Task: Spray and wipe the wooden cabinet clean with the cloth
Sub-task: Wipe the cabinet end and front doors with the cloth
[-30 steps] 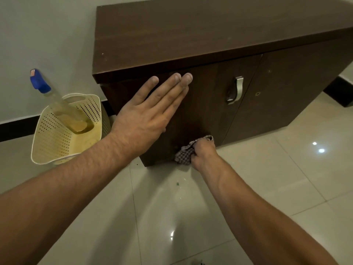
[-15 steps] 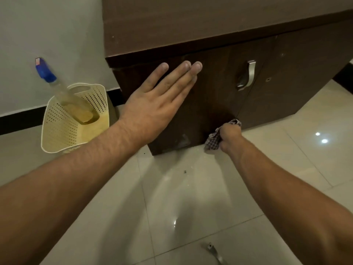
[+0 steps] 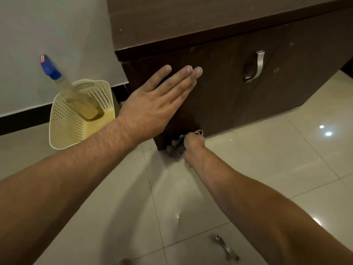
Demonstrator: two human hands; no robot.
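Dark brown wood grain is seen on the cabinet [image 3: 219,88], a checked pattern on the cloth [image 3: 175,148], cream on the perforated basket [image 3: 66,123] at left, blue on the spray bottle's [image 3: 65,85] top.

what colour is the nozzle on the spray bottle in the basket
Blue, with a small red patch at its tip. The nozzle shows best in the head view.

Cloth [image 3: 174,149] leftward, at cabinet [image 3: 219,96] corner

Before you, the pale tiled floor [image 3: 267,159] carries the wooden cabinet [image 3: 219,104], a cream basket [image 3: 65,123] beside it, and a loose metal handle [image 3: 225,247] near you.
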